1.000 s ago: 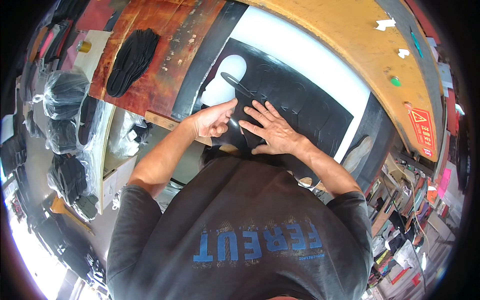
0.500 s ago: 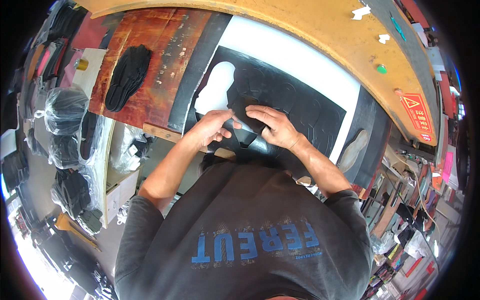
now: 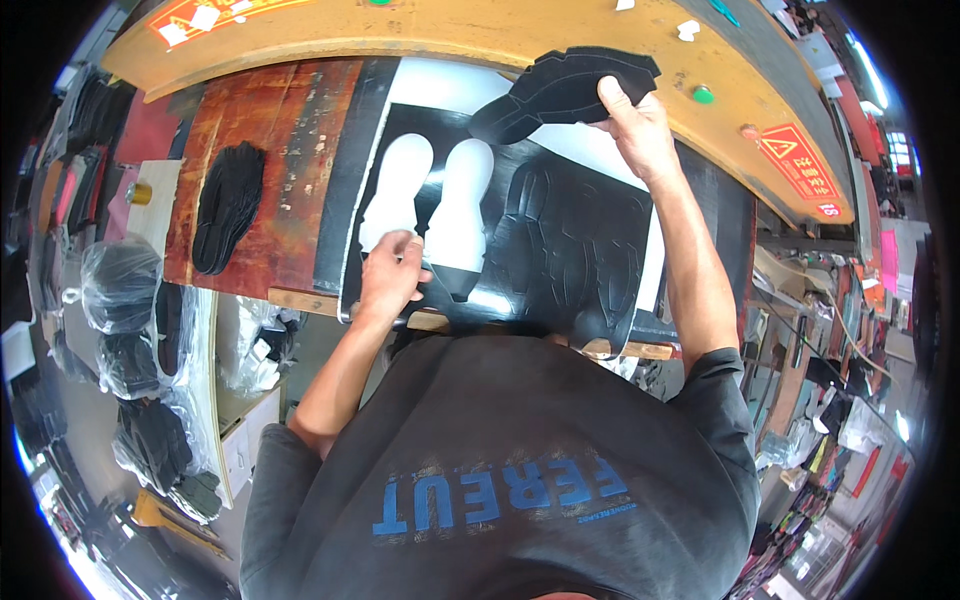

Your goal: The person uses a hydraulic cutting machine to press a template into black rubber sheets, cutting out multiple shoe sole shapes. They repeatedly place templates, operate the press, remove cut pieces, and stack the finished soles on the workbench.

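Note:
My right hand (image 3: 637,125) is raised above the far part of the bench and grips a black sole-shaped cutout (image 3: 560,92) by its right end, thumb on top. Whether that is one layer or several I cannot tell. A black sheet (image 3: 540,162) lies on a white board (image 3: 425,82). Two sole-shaped openings in the sheet show white, a left opening (image 3: 405,175) and a right opening (image 3: 465,185). My left hand (image 3: 392,275) touches the near end of the left opening, fingers loosely bent and apart, holding nothing visible. More sole outlines mark the sheet's right half.
A pile of black sole-shaped pieces (image 3: 228,205) lies on the worn red-brown board (image 3: 300,150) at left. A yellow machine beam (image 3: 450,35) with a green button (image 3: 703,94) arches across the back. Plastic-wrapped bundles (image 3: 120,280) stand at far left.
My right hand has lifted the black cutout off the sheet, up and to the right, baring a second white opening. The left hand has moved slightly left and down. The view has shifted.

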The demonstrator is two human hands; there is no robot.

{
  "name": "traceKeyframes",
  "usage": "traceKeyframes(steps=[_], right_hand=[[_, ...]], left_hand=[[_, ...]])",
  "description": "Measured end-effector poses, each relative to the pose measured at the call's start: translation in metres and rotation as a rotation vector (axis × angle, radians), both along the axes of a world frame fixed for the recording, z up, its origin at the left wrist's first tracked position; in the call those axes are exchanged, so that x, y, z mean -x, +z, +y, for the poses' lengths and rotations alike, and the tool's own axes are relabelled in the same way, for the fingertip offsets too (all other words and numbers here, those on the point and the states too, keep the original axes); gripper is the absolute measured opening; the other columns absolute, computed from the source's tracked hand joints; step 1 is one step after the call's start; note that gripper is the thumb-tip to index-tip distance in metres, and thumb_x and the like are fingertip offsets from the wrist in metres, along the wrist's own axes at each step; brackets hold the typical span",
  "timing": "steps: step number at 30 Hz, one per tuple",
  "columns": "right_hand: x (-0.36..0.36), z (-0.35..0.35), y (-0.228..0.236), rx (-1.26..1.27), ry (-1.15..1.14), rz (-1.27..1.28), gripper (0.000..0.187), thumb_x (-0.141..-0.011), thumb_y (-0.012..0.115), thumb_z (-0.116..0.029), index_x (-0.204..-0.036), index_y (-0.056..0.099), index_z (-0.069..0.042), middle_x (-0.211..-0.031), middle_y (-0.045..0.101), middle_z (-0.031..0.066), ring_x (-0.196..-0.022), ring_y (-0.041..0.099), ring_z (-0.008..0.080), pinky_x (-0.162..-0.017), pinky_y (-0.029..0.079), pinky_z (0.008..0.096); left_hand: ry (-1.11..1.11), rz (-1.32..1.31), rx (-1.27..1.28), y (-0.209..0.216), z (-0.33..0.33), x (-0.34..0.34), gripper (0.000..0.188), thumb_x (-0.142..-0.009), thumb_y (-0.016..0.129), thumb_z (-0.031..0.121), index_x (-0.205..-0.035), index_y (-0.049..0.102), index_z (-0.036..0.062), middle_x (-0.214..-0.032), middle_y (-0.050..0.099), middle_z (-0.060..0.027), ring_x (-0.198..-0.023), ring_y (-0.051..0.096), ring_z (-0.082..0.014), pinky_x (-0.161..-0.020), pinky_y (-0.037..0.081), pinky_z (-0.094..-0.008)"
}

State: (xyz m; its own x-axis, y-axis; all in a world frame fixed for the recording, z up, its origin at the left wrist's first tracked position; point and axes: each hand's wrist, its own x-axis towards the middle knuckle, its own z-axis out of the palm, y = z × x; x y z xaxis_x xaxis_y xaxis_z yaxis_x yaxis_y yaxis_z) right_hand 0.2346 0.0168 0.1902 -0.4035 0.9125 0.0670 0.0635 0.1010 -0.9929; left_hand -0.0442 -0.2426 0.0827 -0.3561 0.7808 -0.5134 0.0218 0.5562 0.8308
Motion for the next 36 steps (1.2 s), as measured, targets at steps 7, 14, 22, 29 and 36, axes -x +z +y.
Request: traceKeyframes(steps=[7,14,22,29,36], right_hand=[[-0.017,0.021,0.019,-0.048,-0.011,0.083,0.038,-0.111,0.067,-0.033,-0.135,0.068,-0.004,-0.118,0.076,0.0070,-0.100,0.074,0.0183,-0.087,0.062,0.0356],[-0.014,0.036,0.046,-0.127,-0.027,0.176,0.038,-0.112,0.065,-0.032,-0.134,0.068,-0.001,-0.117,0.077,0.0078,-0.105,0.075,0.0196,-0.092,0.060,0.0356],[-0.033,-0.020,0.000,-0.514,0.028,-0.425,0.034,-0.104,0.069,-0.019,-0.137,0.071,-0.008,-0.129,0.074,0.0093,-0.116,0.069,0.0218,-0.105,0.054,0.0366],[-0.035,-0.150,-0.115,-0.626,0.687,-0.783,0.082,-0.073,0.072,0.006,-0.152,0.063,-0.015,-0.163,0.056,0.0102,-0.158,0.044,0.0323,-0.133,0.032,0.0560],[-0.056,-0.158,-0.123,-0.624,0.734,-0.763,0.081,-0.081,0.081,-0.010,-0.158,0.057,-0.016,-0.168,0.050,0.0111,-0.160,0.039,0.0322,-0.134,0.028,0.0551]], left_hand=[[-0.251,0.562,-0.288,-0.020,-0.014,-0.017,0.032,-0.099,0.076,0.018,-0.122,0.068,-0.0039,-0.117,0.071,-0.0232,-0.092,0.075,-0.0367,-0.088,0.059,-0.0445],[-0.306,0.626,-0.203,-0.043,-0.006,-0.008,0.023,-0.099,0.075,0.015,-0.114,0.071,-0.0014,-0.113,0.071,-0.0216,-0.091,0.074,-0.0367,-0.087,0.059,-0.0467],[-0.414,0.131,0.127,-0.009,-0.005,-0.038,0.039,-0.108,0.065,0.031,-0.114,0.074,-0.0060,-0.104,0.076,-0.0179,-0.092,0.077,-0.0243,-0.069,0.062,-0.0396],[-0.340,-0.430,0.413,-0.023,0.026,-0.053,0.044,-0.111,0.055,0.052,-0.099,0.063,0.0105,-0.085,0.052,0.0038,-0.074,0.054,-0.0100,-0.063,0.061,-0.0359],[-0.301,-0.610,0.495,-0.029,0.041,-0.063,0.046,-0.113,0.051,0.058,-0.110,0.063,0.0139,-0.080,0.044,0.0059,-0.070,0.051,-0.0095,-0.061,0.057,-0.0316]])
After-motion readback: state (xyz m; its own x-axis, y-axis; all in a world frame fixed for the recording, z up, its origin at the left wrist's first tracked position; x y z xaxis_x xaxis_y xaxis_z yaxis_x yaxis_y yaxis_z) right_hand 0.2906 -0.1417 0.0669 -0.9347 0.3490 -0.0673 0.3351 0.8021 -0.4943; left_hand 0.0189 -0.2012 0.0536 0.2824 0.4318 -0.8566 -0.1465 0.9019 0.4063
